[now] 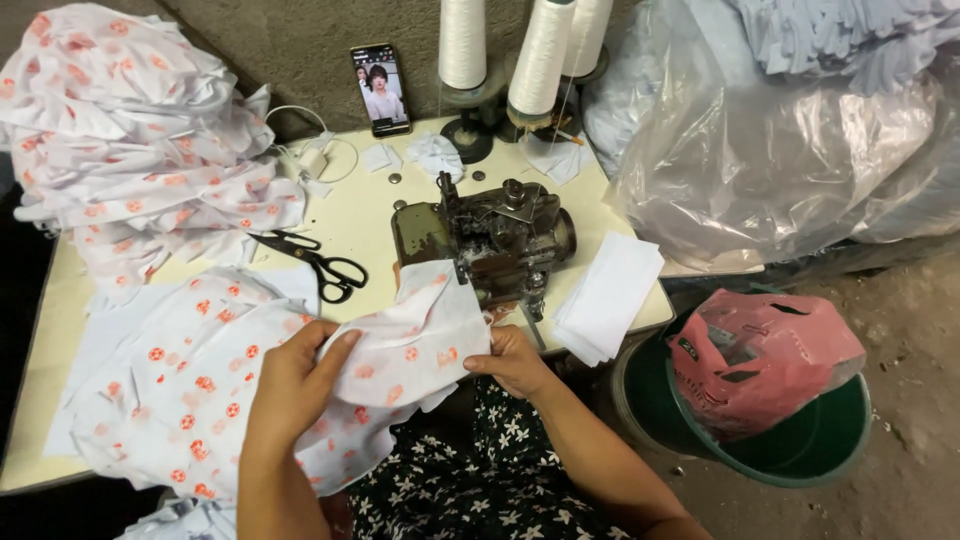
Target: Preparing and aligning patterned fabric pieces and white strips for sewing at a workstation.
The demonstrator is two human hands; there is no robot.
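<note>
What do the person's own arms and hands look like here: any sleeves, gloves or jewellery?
Both forearms are bare up to the bottom edge of the picture, with no sleeves in view. The left hand and right hand wear no gloves, and no rings, watch or bracelets show. Below them lies a dark garment with small white flowers, worn over the lap.

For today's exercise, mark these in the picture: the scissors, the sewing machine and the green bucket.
scissors (322, 264): head view, on the pivot.
sewing machine (500, 240): head view, on its body.
green bucket (800, 455): head view, on the rim.
</note>
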